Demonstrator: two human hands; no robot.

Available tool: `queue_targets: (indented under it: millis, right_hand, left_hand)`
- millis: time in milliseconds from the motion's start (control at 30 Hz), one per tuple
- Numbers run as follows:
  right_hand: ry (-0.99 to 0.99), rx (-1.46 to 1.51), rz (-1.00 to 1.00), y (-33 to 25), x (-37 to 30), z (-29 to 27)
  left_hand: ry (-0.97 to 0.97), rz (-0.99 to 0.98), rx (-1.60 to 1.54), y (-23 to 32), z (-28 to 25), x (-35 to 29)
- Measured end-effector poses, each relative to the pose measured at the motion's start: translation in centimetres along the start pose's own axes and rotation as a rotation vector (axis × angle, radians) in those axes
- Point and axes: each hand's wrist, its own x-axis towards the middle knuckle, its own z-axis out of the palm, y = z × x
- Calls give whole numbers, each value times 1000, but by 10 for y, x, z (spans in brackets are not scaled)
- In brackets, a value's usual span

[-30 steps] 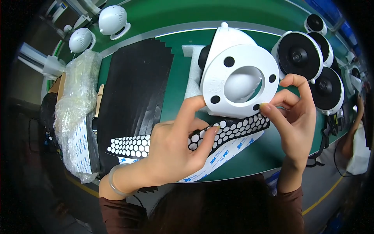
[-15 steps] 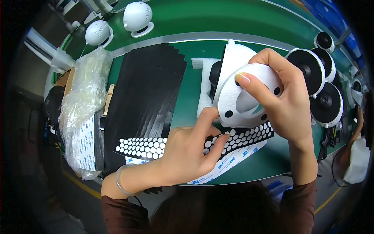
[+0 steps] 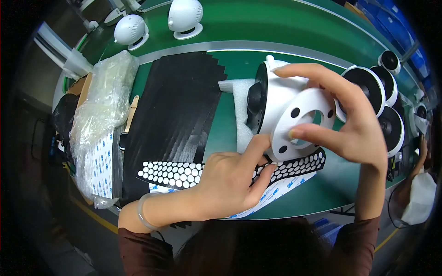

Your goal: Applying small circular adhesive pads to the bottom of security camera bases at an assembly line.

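Note:
A white round-bodied device [image 3: 281, 87] with a black round front and a ring-shaped white base [image 3: 282, 133] is gripped by my right hand [image 3: 352, 122]. My right thumb presses on the ring and the other fingers reach over the body. Several black round spots show on the ring's underside. My left hand [image 3: 230, 177] is closed on a black strip of white-faced round pads [image 3: 171, 175]. Its thumb and index finger come together at the strip, close beside the ring's lower edge; whether a single pad is between them is hidden. White backing paper [image 3: 294, 182] with blue print lies underneath.
Black sheets [image 3: 177, 99] lie left of centre, beside a clear plastic-wrapped bundle [image 3: 103, 101]. White foam [image 3: 241, 108] lies behind the device. Two white devices [image 3: 185, 18] stand at the back. More with black round fronts [image 3: 363, 89] crowd the right. Another person's arm [image 3: 421, 156] shows far right.
The device has turned in my right hand, its ring tilting more edge-on and its black front showing more. My right thumb has moved lower on the ring. The left hand stays at the strip.

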Motion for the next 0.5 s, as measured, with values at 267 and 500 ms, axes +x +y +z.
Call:
queue_targets:
  millis: [267,500]
  right_hand:
    - [-292,93,190,45,90,-109]
    - [136,-308,218,106,167,-85]
  left_hand:
    - [25,-131,-50,3,-2,3]
    - [-35,-110,-17,-7,-1,-7]
